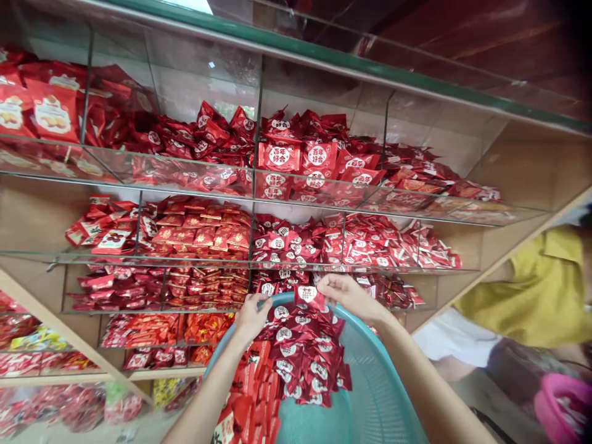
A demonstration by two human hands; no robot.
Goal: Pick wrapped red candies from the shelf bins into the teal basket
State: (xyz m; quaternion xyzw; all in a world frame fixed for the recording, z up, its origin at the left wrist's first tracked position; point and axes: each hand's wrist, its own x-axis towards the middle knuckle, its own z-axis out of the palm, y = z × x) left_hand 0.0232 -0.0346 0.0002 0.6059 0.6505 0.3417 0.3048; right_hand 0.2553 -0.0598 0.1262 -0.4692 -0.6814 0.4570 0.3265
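A teal plastic basket (383,357) stands in front of the shelves, holding dark red heart-printed candy packets (303,345) and brighter red packets (254,382). Between the thumb and fingers of my right hand (345,293) is one red candy packet (309,296) with a white heart print, held above the far rim. My left hand (252,317) is closed at the basket's far left rim, its fingertips partly hidden. Similar heart-printed packets (282,240) fill a shelf compartment just beyond the basket.
Glass-divided shelves (296,203) hold piles of red packets. A glass edge (370,65) juts out overhead. On the right is a person in a yellow top (531,290), with a pink basket (564,401) close by. Bagged goods (69,401) lie low on the left.
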